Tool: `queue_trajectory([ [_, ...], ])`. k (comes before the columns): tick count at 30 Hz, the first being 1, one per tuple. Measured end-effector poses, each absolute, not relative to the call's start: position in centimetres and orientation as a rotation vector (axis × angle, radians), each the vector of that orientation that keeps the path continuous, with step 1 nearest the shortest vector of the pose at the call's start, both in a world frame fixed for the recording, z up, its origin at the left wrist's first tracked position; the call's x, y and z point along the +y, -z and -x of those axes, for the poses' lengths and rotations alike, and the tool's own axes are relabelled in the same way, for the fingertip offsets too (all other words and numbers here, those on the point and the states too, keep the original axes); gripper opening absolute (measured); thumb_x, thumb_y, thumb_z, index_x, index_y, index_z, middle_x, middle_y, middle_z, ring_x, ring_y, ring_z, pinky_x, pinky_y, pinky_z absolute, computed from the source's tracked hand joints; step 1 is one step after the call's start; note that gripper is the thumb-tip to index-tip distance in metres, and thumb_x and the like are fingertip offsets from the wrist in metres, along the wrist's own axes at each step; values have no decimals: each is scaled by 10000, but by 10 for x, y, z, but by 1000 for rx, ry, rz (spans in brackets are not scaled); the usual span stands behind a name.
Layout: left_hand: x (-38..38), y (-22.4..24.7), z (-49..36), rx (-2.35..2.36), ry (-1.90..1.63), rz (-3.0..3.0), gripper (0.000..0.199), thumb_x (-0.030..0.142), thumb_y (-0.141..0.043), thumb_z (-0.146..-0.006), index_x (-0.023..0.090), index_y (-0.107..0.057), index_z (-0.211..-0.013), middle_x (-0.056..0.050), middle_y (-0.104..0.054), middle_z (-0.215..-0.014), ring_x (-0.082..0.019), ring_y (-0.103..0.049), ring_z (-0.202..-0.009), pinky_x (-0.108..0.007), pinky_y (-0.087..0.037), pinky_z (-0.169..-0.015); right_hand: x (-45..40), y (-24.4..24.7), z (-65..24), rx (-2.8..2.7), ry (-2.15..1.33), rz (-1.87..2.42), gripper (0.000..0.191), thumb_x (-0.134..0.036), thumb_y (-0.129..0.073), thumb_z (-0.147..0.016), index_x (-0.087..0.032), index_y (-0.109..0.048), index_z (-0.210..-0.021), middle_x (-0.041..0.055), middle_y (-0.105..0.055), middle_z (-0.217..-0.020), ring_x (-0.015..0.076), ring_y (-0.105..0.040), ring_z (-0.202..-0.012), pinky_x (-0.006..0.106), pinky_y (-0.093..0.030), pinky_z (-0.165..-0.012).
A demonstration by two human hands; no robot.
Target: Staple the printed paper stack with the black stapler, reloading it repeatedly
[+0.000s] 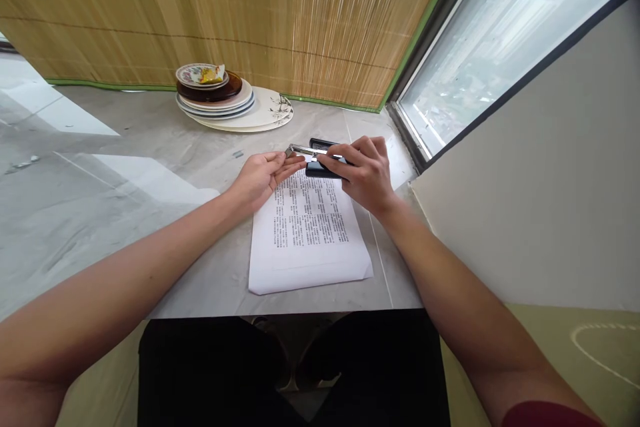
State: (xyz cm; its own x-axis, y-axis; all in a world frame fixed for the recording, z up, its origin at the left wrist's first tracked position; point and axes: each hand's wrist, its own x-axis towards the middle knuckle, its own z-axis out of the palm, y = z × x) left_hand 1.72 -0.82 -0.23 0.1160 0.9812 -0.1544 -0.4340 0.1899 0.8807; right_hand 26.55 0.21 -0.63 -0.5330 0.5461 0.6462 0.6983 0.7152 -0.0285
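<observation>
A black stapler [320, 170] is held above the far end of a printed sheet of paper [310, 227], its black parts spread apart and its metal magazine showing between them. My right hand [364, 170] is wrapped round the stapler from the right. At the tip of the metal part, my left hand [263, 177] pinches a small grey piece [289, 151] between thumb and forefinger, possibly a strip of staples. The other fingers of that hand stretch beneath the magazine. The paper lies flat on the grey marble-patterned surface [200, 287], with its near corners slightly lifted.
Stacked plates [215, 107] stand at the back, with a small yellow packet [213, 75] on top. Small grey bits [238, 154] lie left of the paper. A bamboo blind [225, 7] hangs behind, and a window frame [425, 93] and pale wall [565, 180] bound the right.
</observation>
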Motion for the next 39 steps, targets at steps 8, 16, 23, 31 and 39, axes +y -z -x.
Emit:
queue_trajectory([
  [8, 1, 19, -7, 1064, -1334, -1004, 205, 287, -711, -1068, 155, -788, -932, -122, -824, -1034, -141, -767, -802, -242, -674, -725, -7, -4, -258, -1880, -272, 945, 217, -372, -783, -925, -300, -808, -1128, 41, -703, -1045, 256, -627, -957, 468, -535, -885],
  [16, 1, 19, -5, 1026, -1413, -1350, 301, 491, -900, -871, 197, -840, -886, -67, -801, -914, -98, -633, -639, -200, -524, -511, -14, 0, -241, -2207, -1000, 604, 242, -345, -896, -811, -222, -779, -985, 5, -693, -943, 178, -631, -862, 346, -470, -794],
  [23, 0, 14, 2, 1071, -1383, -1641, 349, 535, -931, -815, 205, -886, -918, -14, -711, -636, -100, -564, -511, -231, -461, -474, -11, 0, -243, -2322, -978, 606, 273, -446, -869, -886, -218, -777, -1005, 19, -737, -957, 192, -651, -908, 355, -482, -860],
  [31, -19, -2, -3, 1121, -1285, -1810, 242, 494, -920, -862, 264, -900, -936, -19, -718, -626, -143, -639, -578, -261, -469, -536, -16, -8, -246, -2014, -680, 699, 355, -593, -607, -1074, -305, -812, -1105, 42, -741, -1108, 201, -674, -1036, 367, -526, -870],
  [39, -16, 5, -3, 1106, -1273, -1733, 309, 544, -892, -882, 244, -890, -956, -1, -658, -593, -133, -603, -563, -261, -456, -537, -15, -5, -241, -2081, -686, 685, 292, -492, -605, -1109, -348, -847, -1188, 30, -816, -1241, 204, -718, -1124, 420, -520, -1037],
])
